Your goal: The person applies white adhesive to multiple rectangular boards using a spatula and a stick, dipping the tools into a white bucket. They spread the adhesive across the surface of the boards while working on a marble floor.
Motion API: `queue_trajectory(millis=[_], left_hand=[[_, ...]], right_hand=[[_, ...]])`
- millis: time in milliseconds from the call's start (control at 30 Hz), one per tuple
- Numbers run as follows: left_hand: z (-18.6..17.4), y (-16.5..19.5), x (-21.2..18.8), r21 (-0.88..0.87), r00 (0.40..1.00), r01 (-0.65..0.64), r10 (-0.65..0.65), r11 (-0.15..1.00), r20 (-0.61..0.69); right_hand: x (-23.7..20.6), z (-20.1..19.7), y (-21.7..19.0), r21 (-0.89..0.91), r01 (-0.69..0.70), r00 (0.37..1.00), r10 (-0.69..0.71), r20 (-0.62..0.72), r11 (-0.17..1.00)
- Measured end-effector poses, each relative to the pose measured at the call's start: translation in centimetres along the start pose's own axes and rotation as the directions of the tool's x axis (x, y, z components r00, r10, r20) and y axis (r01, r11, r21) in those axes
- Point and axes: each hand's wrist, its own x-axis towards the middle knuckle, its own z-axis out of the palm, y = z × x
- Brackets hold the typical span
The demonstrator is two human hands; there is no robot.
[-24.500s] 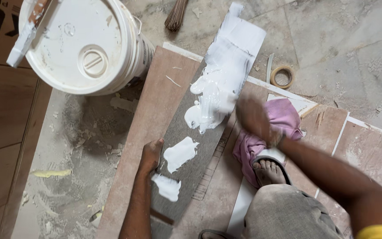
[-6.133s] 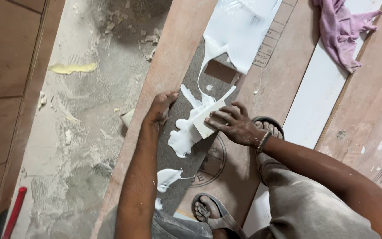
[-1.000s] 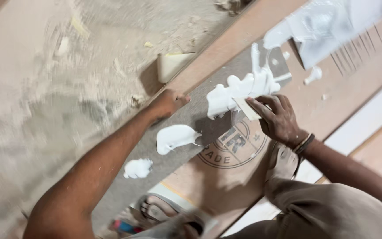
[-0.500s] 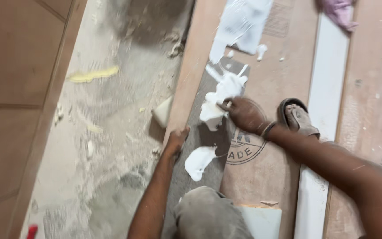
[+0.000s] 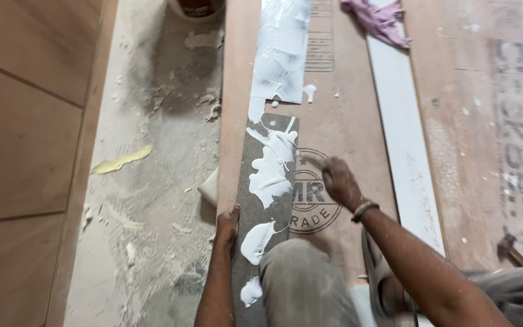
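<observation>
Dusty concrete floor [image 5: 152,200] all around, with big plywood sheets [image 5: 346,121] laid flat on it, a white strip [image 5: 404,151] running alongside and a purple rag [image 5: 379,18] crumpled at the far end. On the plywood lay a long dark gray strip [image 5: 270,200], blobs of thick white glue [image 5: 270,166] sitting on it, and further up the same line a stretch was already coated white.

Left hand [image 5: 227,223] was pressed flat on the strip's near left edge, fingers over the side, not wrapped around anything. Right hand [image 5: 337,181] was closed around a small pale scraper [image 5: 310,158], which I could only partly see, its tip just right of the glue.

My guess on handling: that strip looked thin, light and bendy, so it'd probably flop if lifted from one end. The wet face would be slick and messy, so I'd take it by the bare long edges, both hands spread apart. Glue looked heavy and pasty, holding its shape rather than running.
</observation>
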Motion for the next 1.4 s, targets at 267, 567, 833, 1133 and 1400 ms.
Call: queue_trajectory(millis=[267,567,833,1133,1400], left_hand=[[-2.7,0.4,0.8,0.002,0.994,-0.017,0.017,1.000,-0.106],[-3.2,4.7,2.1,0.070,0.993,-0.069,0.075,0.995,-0.096],[-1.3,8.5,2.5,0.143,0.989,0.010,0.011,0.990,-0.146],[-3.8,8.6,3.3,0.004,0.994,0.090,-0.089,0.996,-0.061],[-6.0,4.2,6.6,-0.143,0.984,0.166,-0.155,0.976,0.086]], right_hand=[[14.1,1.7,-0.3,0.004,0.330,0.931,-0.325,-0.169,0.944],[28.4,1.6,-5.8,-0.282,0.511,0.853,-0.439,0.281,0.812],[30.5,1.9,-2.8,-0.260,0.520,0.848,-0.455,0.273,0.814],[26.5,5.2,-1.4,-0.146,0.631,0.748,-0.547,0.375,0.762],[18.3,2.4,0.8,-0.083,0.640,0.750,-0.596,0.288,0.764]])
